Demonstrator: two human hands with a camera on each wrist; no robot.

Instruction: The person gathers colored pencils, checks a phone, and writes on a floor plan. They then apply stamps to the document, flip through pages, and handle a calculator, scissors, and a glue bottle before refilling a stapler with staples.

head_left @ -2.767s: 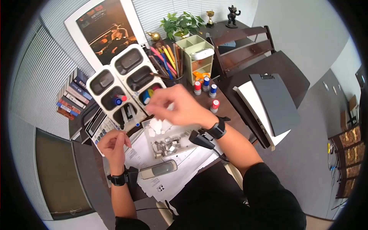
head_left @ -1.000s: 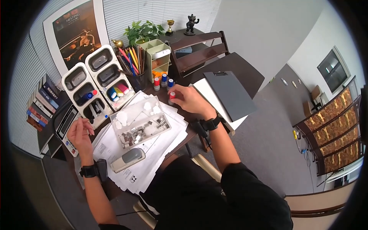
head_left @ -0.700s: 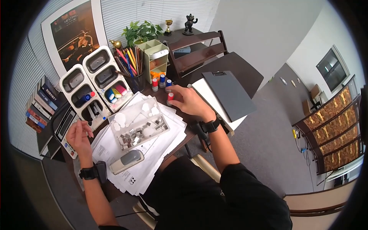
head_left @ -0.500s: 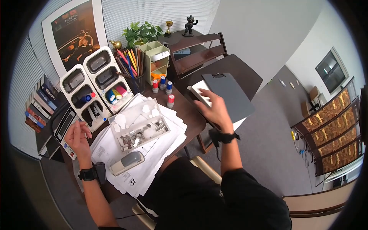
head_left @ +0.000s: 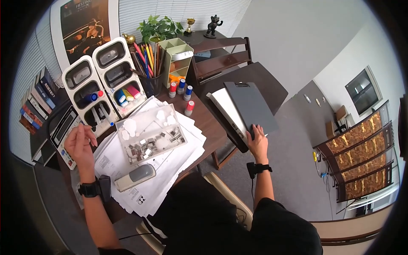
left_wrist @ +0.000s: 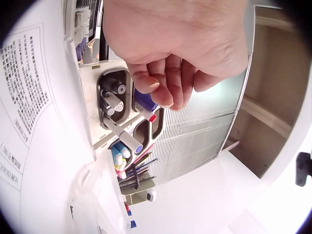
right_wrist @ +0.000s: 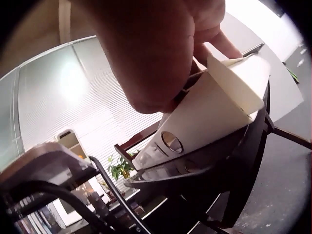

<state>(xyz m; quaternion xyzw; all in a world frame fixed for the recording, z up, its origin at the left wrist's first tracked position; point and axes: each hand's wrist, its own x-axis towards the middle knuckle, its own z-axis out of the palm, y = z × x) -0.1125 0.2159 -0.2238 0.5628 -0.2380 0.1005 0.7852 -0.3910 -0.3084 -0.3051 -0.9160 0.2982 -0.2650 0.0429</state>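
Observation:
My right hand (head_left: 258, 146) rests at the near edge of a dark grey clipboard (head_left: 250, 104), its extended fingers lying on the board. The thumb sits by the board's left side. Under the clipboard lies a white binder (head_left: 227, 106), whose spine with a round hole shows in the right wrist view below the palm. My left hand (head_left: 80, 146) hovers by the calculator (head_left: 63, 136), fingers loosely bent and holding nothing. In the left wrist view its fingertips overlap the pen organizer (left_wrist: 97, 80) with its markers.
On the papers (head_left: 187, 153) stand a clear tray (head_left: 148, 155) of small metal pieces and white cutouts, and a long white-and-grey object (head_left: 136, 176). Small red- and blue-capped bottles (head_left: 189, 108) stand right of it. Behind are a pencil cup (head_left: 153, 85) and green organizer (head_left: 176, 63).
My right hand has left the red-capped bottle, now standing near the others, and moved right and down onto the clipboard. My left hand has stayed raised at the left.

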